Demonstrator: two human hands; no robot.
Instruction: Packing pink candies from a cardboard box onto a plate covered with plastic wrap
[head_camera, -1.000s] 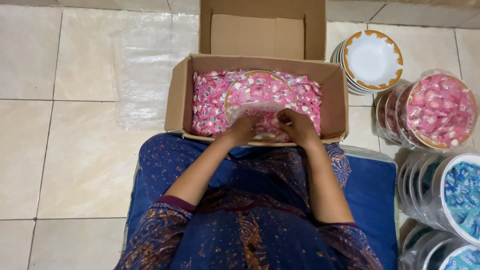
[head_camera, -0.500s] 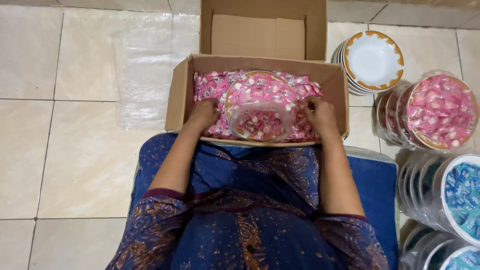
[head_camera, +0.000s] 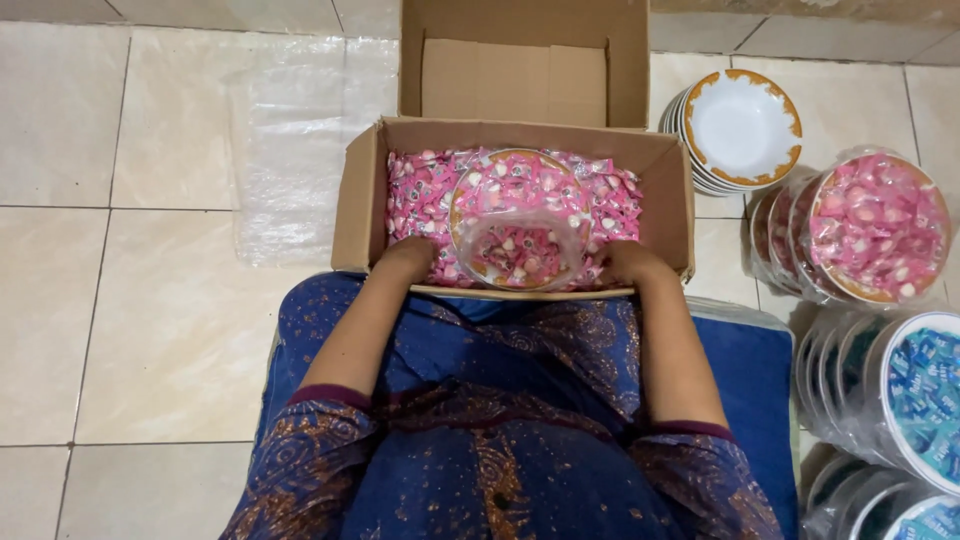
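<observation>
An open cardboard box (head_camera: 358, 205) on the floor is filled with pink wrapped candies (head_camera: 418, 190). A gold-rimmed bowl (head_camera: 470, 180) sits in the middle of the candies and has more of them inside. My left hand (head_camera: 408, 258) rests in the candies at the box's near left, just beside the bowl. At the near right, on the bowl's other side, my right hand (head_camera: 628, 264) does the same. The fingertips of both hands are buried in the candies, so their grip is hidden.
The box's lid flap (head_camera: 515, 70) stands up at the back. A clear plastic sheet (head_camera: 300, 150) lies on the tiles to the left. On the right are a stack of empty gold-rimmed bowls (head_camera: 740, 125), wrapped bowls of pink candies (head_camera: 875, 225) and wrapped bowls of blue candies (head_camera: 925, 400).
My hands were together at the bowl's near edge. They spread apart to its two sides, then slid back toward the box's near corners, down into the candies.
</observation>
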